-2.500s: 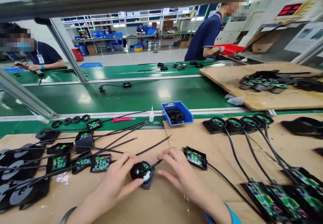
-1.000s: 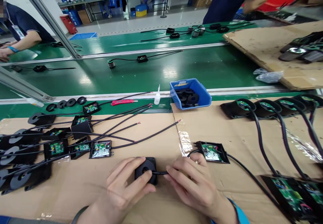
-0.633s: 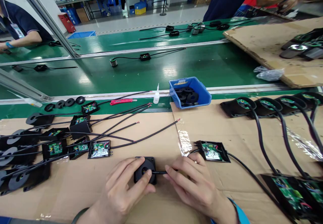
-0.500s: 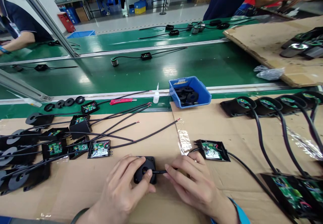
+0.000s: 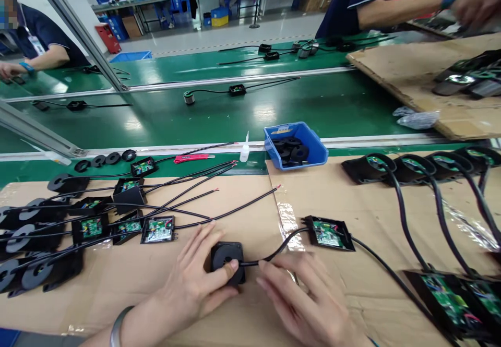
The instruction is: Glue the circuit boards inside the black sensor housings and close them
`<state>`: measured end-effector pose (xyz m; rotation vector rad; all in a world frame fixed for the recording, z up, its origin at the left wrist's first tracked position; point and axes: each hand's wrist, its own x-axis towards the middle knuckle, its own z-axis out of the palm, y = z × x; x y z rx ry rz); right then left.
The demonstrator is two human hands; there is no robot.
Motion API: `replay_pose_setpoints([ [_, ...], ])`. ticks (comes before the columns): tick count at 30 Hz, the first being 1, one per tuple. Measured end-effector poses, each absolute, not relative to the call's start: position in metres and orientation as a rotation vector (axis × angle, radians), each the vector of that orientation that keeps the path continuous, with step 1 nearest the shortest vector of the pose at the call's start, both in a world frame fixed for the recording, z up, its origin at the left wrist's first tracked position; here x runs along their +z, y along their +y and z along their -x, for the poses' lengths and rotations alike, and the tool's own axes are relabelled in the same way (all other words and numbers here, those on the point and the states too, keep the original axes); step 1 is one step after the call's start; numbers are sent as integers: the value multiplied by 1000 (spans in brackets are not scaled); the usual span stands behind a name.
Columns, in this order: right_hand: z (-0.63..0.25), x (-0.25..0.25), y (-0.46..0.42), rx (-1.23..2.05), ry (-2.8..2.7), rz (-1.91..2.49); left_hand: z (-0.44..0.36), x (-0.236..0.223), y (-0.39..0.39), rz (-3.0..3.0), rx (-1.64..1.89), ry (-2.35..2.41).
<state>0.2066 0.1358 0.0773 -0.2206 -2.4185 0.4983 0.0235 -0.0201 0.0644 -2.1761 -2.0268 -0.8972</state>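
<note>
My left hand [image 5: 201, 276] holds a black square housing [image 5: 228, 250] with a dark round ring on its face. The thumb presses on the ring close to where a black cable [image 5: 279, 251] comes out. That cable curves up and right to a black tray with a green circuit board [image 5: 327, 232]. My right hand [image 5: 309, 292] is at the cable's near side, its index fingertip at the cable just right of the housing. Its fingers are bent and slightly apart, and no grip on the cable shows. The housing's underside is hidden.
Several cabled circuit boards [image 5: 157, 230] and black housings lie at left. A red cutter [image 5: 191, 158], a white dropper bottle [image 5: 244, 152] and a blue bin [image 5: 317, 154] of black rings stand behind. More housings [image 5: 370, 169] are at right. Co-workers sit across the green belt [image 5: 156, 117].
My right hand has loosened from the cable and moved slightly down, leaving more of the cable in sight. My left hand's fingers have shifted back on the housing, the thumb still pressing it.
</note>
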Motion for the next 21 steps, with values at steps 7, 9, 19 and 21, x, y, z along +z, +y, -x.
replay_pose_setpoints([
  [7,-201,66,110,1227,-2590,545,-25,55,-9,2131,-1076,-1901],
  [9,-192,65,109,1450,-2462,597,-26,61,-2,2019,-1014,-1809],
  [19,-150,70,140,1973,-1909,559,-10,95,40,1832,-1492,-2430],
  [21,-148,68,144,1944,-1927,563,-8,92,46,1855,-1629,-2546],
])
